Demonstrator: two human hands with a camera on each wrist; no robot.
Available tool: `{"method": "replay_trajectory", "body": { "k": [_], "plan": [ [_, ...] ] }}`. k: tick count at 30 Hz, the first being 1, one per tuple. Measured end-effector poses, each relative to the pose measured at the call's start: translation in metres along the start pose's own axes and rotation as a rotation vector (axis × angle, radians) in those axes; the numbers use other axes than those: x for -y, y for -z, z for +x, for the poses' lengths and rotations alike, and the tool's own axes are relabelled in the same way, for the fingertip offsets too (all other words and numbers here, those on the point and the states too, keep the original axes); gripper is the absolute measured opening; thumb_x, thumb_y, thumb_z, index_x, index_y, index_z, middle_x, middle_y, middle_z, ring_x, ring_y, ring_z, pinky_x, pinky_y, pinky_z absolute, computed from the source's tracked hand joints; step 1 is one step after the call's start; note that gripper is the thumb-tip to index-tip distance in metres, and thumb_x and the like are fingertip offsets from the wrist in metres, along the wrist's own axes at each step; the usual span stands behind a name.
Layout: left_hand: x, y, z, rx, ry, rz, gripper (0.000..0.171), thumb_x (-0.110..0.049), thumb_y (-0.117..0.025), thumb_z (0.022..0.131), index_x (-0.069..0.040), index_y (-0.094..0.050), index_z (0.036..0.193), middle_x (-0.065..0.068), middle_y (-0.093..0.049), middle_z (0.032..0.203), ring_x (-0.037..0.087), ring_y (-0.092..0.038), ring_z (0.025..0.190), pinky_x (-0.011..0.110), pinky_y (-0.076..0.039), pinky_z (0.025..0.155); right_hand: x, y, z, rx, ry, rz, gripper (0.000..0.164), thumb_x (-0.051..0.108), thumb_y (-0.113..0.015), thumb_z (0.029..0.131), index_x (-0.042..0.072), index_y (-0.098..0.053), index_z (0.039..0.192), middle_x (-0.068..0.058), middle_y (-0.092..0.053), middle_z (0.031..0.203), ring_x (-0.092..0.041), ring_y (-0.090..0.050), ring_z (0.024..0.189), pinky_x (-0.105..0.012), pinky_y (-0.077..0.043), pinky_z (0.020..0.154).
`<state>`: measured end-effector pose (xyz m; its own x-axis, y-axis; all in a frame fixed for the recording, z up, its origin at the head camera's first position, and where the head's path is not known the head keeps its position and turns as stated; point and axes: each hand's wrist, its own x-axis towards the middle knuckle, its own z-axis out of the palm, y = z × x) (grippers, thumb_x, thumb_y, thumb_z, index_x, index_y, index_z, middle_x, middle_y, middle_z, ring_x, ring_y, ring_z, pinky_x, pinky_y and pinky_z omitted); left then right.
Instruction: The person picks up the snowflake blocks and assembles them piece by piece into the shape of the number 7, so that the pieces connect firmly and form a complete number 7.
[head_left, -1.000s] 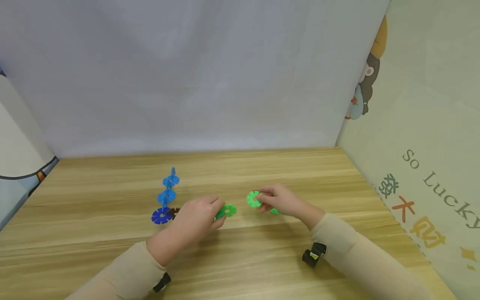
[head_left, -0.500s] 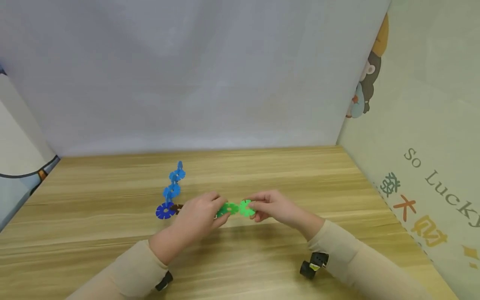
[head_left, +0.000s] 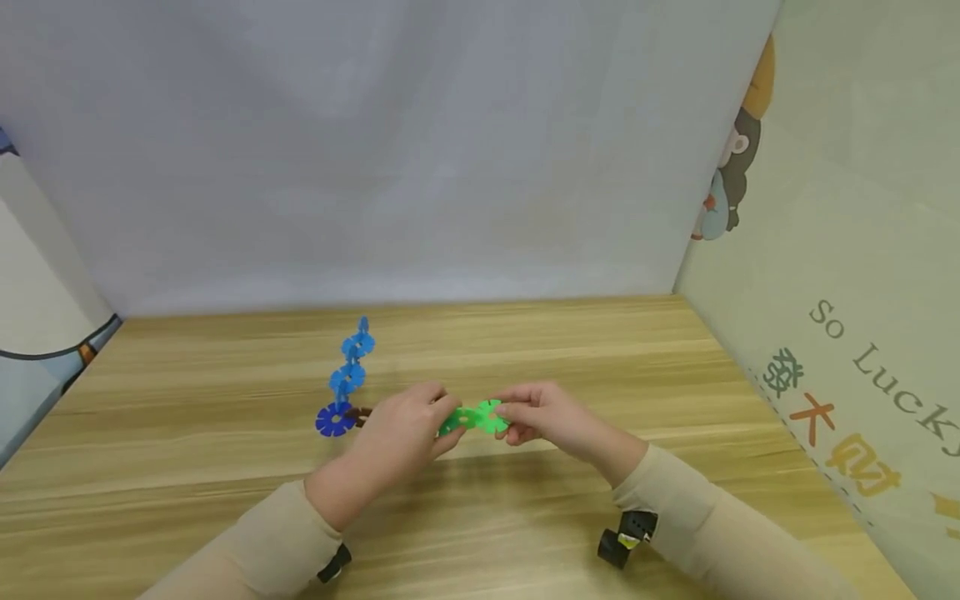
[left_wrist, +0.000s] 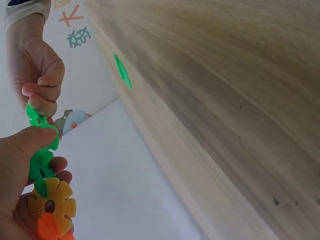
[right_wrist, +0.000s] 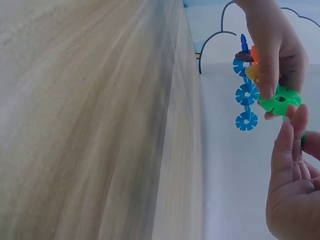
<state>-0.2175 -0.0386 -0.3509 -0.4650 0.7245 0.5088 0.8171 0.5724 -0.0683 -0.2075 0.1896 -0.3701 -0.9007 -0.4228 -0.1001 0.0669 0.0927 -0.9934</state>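
A chain of slotted plastic snowflake discs hangs between my two hands over the table. My left hand (head_left: 397, 429) grips its green part, thumb over a disc in the left wrist view. Between the thumb and fingers of my right hand (head_left: 562, 421) is a bright green disc (head_left: 491, 416), meeting the chain's green end. A dark blue disc (head_left: 334, 420), a brown disc (head_left: 361, 416) and several light blue discs (head_left: 348, 377) extend beyond my left hand. The left wrist view also shows a yellow disc (left_wrist: 64, 199) and an orange disc (left_wrist: 48, 228) near its palm.
One loose green disc (left_wrist: 122, 71) lies on the wooden table (head_left: 480, 533); my right hand hides it in the head view. A pale cloth (head_left: 390, 150) hangs at the back, and a printed panel (head_left: 847, 208) stands on the right.
My right hand has moved left with its bright green disc, closing the gap to the chain. My left hand has shifted slightly right, and the blue arm of the chain has swung up and right.
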Motion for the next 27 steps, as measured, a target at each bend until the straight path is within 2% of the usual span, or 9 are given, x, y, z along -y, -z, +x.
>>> {"method": "replay_trajectory", "body": {
  "k": [2, 8, 18, 27],
  "plan": [
    [0.0, 0.001, 0.001, 0.016, 0.023, -0.031, 0.024, -0.026, -0.079, 0.074, -0.01, -0.063, 0.081, -0.002, -0.05, 0.074, 0.008, -0.043, 0.059, 0.02, -0.04, 0.046, -0.001, -0.002, 0.001, -0.01, -0.006, 0.021, 0.036, 0.01, -0.054, 0.094, -0.012, -0.052, 0.123, -0.004, -0.066, 0.08, -0.008, -0.059, 0.065, -0.024, -0.052, 0.066],
    [0.005, 0.0, 0.002, 0.069, 0.05, -0.034, 0.024, -0.026, -0.079, 0.075, -0.01, -0.062, 0.079, -0.001, -0.05, 0.074, 0.009, -0.042, 0.06, 0.02, -0.038, 0.048, -0.002, -0.009, 0.005, -0.038, -0.034, 0.099, 0.036, 0.006, -0.053, 0.094, -0.015, -0.049, 0.123, -0.001, -0.065, 0.077, -0.005, -0.058, 0.064, -0.016, -0.049, 0.06],
    [0.01, 0.0, 0.004, 0.076, 0.022, -0.033, 0.023, -0.025, -0.079, 0.075, -0.009, -0.063, 0.079, 0.0, -0.052, 0.076, 0.012, -0.048, 0.062, 0.022, -0.042, 0.051, 0.0, -0.014, 0.007, -0.073, -0.057, 0.196, 0.036, 0.003, -0.052, 0.094, -0.016, -0.048, 0.124, -0.001, -0.066, 0.076, -0.004, -0.059, 0.062, -0.015, -0.049, 0.06],
    [0.01, -0.001, 0.007, 0.049, 0.033, -0.024, 0.023, -0.023, -0.081, 0.073, -0.008, -0.064, 0.078, 0.001, -0.052, 0.075, 0.012, -0.048, 0.062, 0.021, -0.043, 0.052, 0.003, -0.015, 0.011, -0.116, -0.072, 0.183, 0.035, 0.004, -0.053, 0.094, -0.014, -0.05, 0.124, -0.003, -0.067, 0.077, -0.004, -0.06, 0.062, -0.015, -0.05, 0.06]
  ]
}}
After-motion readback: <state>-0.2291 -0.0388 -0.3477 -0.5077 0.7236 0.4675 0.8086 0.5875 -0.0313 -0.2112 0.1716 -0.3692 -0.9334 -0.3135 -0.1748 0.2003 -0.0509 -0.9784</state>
